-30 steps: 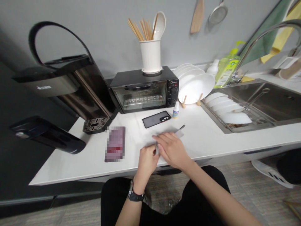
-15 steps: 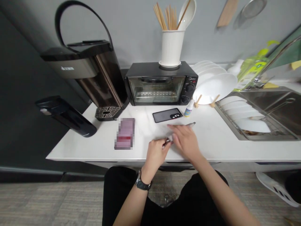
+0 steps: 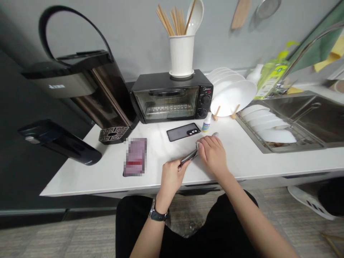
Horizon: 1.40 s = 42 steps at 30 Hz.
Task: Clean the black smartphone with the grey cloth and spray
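My left hand (image 3: 172, 176), with a watch on its wrist, is closed around the near end of a thin dark phone (image 3: 189, 156), seen almost edge-on above the counter. My right hand (image 3: 213, 154) is at the phone's far end, fingers curled over a small white cloth (image 3: 198, 145) that shows at their tips. Most of the cloth is hidden. A small grey thing (image 3: 215, 134) pokes out beyond the right fingers; its kind does not show. Behind the hands lie a dark-rimmed phone case (image 3: 182, 132) and a small white spray bottle (image 3: 206, 123), standing upright.
A blurred-out purple item (image 3: 135, 156) lies on the white counter (image 3: 107, 179), left of the hands. A dark flask (image 3: 64, 143), a water dispenser (image 3: 107, 93) and a toaster oven (image 3: 172, 102) stand behind. Plates (image 3: 239, 95) and a sink (image 3: 303, 147) are to the right.
My right hand has gone from lying flat across the phone to curling at its far end. More of the phone shows now. The whole view has shifted slightly.
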Motion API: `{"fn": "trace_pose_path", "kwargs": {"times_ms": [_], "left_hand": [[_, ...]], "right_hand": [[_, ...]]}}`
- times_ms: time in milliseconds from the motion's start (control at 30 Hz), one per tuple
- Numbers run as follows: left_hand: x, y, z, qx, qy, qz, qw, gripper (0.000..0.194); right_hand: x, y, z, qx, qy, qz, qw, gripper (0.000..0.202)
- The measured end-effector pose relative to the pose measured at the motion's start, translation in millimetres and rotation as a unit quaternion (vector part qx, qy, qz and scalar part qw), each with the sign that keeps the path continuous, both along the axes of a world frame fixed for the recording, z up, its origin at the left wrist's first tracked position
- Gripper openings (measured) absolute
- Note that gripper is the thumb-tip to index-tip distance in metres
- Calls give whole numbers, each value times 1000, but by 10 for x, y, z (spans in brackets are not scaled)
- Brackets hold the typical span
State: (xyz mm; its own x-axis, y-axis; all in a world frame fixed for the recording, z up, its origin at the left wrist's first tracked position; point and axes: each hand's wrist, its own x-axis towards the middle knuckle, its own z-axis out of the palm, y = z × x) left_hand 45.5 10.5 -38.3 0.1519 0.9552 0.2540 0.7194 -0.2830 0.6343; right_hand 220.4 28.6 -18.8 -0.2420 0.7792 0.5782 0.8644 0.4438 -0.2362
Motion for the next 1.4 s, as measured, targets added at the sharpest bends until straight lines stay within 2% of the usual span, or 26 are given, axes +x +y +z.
{"fn": "trace_pose_path", "kwargs": {"times_ms": [33, 67, 200, 233, 300, 400, 467, 633, 800, 933, 967, 1033, 1167, 1300, 1400], "left_hand": [[4, -2, 3, 2, -5, 2, 1000, 36], [5, -2, 5, 2, -7, 1, 1000, 35], [-21, -2, 3, -1, 25, -13, 1000, 18], [-27, -9, 4, -2, 30, -17, 999, 18], [-28, -31, 12, 2, 6, -41, 999, 21], [-9, -75, 26, 23, -55, -110, 992, 39], [6, -98, 26, 31, -58, -125, 990, 50], [32, -141, -8, -9, -38, -31, 999, 67], [42, -177, 11, -20, -43, -14, 999, 85], [26, -216, 71, -10, -30, -16, 999, 102], [26, -222, 80, -11, -26, -11, 1000, 103], [36, -224, 86, -19, -15, 4, 1000, 101], [49, -205, 69, -31, 14, 15, 999, 97], [-5, -198, 60, 2, 45, -21, 999, 91], [-75, -196, 83, 14, 54, -57, 997, 88]], "right_hand": [[11, 20, 13, -2, 11, -21, 1000, 37], [-21, 10, 24, -6, 16, -13, 1000, 37], [-251, -163, 38, -1, -15, 176, 984, 35], [-236, -186, 39, 3, -26, 196, 980, 37], [-85, -172, 44, 4, -44, 153, 987, 36], [183, -112, 51, -21, -52, -11, 998, 40], [199, -144, 39, -42, -53, -46, 997, 41], [14, -323, -32, -66, -74, 67, 993, 41], [52, -281, -50, -59, -74, -22, 995, 44], [-97, -395, -98, -67, -94, 53, 992, 45], [-84, -411, -112, -67, -94, 68, 991, 46], [30, -394, -133, -61, -86, 56, 993, 45], [221, -303, -161, -43, -72, -39, 996, 45], [-34, -365, -196, -66, -67, 20, 995, 48], [-229, -430, -213, -73, -42, 33, 996, 52]]}}
